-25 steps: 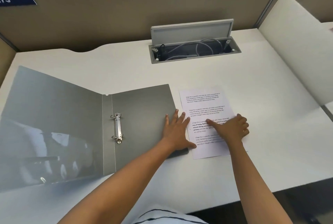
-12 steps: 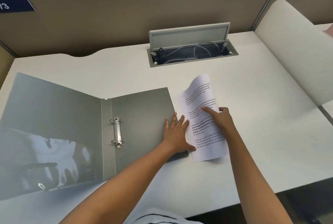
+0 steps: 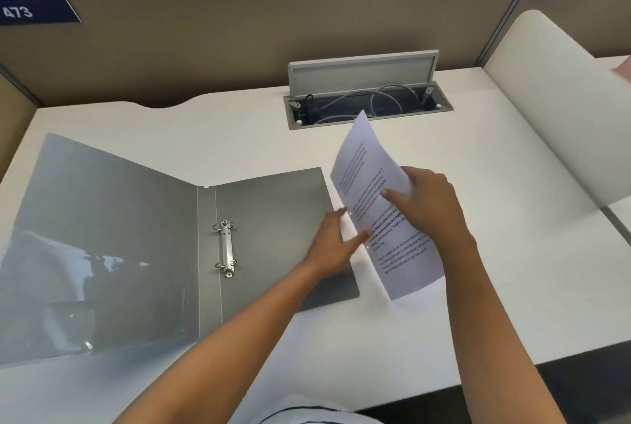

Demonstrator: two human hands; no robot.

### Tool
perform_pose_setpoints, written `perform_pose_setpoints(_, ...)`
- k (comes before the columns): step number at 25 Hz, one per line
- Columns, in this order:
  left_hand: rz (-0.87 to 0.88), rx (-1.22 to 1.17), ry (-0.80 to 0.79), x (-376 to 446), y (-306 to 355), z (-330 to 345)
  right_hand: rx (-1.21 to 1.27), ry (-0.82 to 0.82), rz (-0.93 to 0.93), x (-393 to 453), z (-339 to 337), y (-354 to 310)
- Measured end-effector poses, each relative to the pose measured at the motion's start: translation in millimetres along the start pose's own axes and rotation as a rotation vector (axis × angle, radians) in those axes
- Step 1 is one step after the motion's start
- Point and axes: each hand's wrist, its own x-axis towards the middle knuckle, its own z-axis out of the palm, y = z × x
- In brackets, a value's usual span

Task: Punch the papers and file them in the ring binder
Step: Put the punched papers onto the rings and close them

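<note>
— Why are you lifting the papers (image 3: 382, 215) instead of sliding them across?

— I'm gripping them with my right hand (image 3: 425, 205) — thumb on the printed face, the other fingers curled round behind — so the sheets are tilting up off the desk (image 3: 478, 164) and bowing at the top. Raised like this, they should be easier to square up and carry than flat ones. My left hand (image 3: 333, 242) is touching their lower left edge, fingers fairly straight and spread, steadying rather than grasping; its wrist is crossing the corner of the ring binder (image 3: 266, 225), which I think is keeping the cover from shifting.

— And where is the binder sitting?

— It's lying open and flat, just to the left of my left hand, its right cover running under that wrist. The rings (image 3: 225, 247) are sitting well to the left of both hands, near the spine, and they're looking closed to me, though I can't be sure.

— Are the papers punched?

— I can't tell; I'm not seeing any holes along the edge, and no punch is showing near either hand. Beyond my right hand the cable tray (image 3: 368, 106) is standing open, so I'm judging I should be keeping the raised top corner clear of it.
</note>
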Motion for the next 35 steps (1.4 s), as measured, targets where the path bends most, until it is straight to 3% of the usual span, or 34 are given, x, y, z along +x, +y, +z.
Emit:
perform_pose_setpoints(3,-0.138,-0.446,0.147,-4.3,21.1,-30.3,0.230,-0.111,-0.097,-6.3,-17.6,-22.6)
perform_pose_setpoints(6,-0.062,-0.869,0.009,-5.8,16.1,-65.3,0.461,-0.125,-0.126,-8.8,-22.3,-33.6)
perform_pose_setpoints(8,-0.030,-1.029,0.005,-10.0,2.4,-82.2,0.510,-0.056,-0.109,-4.6,-11.9,-28.1)
perform_pose_setpoints(14,0.013,-0.850,0.229,-22.6,2.9,-114.1,0.559,0.040,-0.051,6.4,30.7,-9.1)
perform_pose_setpoints(19,0.078,-0.728,0.225,-33.4,7.2,-137.3,0.754,-0.009,-0.041,7.9,52.5,-7.9)
perform_pose_setpoints(24,0.029,-0.733,0.367,-36.3,11.5,-132.2,0.862,0.030,-0.038,5.0,80.1,-18.5)
perform_pose_setpoints(31,0.269,-0.616,0.476,-48.6,28.9,-135.4,0.988,0.041,-0.159,-4.7,87.7,-27.5)
perform_pose_setpoints(35,0.226,-0.548,0.454,-52.6,19.0,-126.3,1.019,-0.031,-0.107,-8.5,98.0,-21.5)
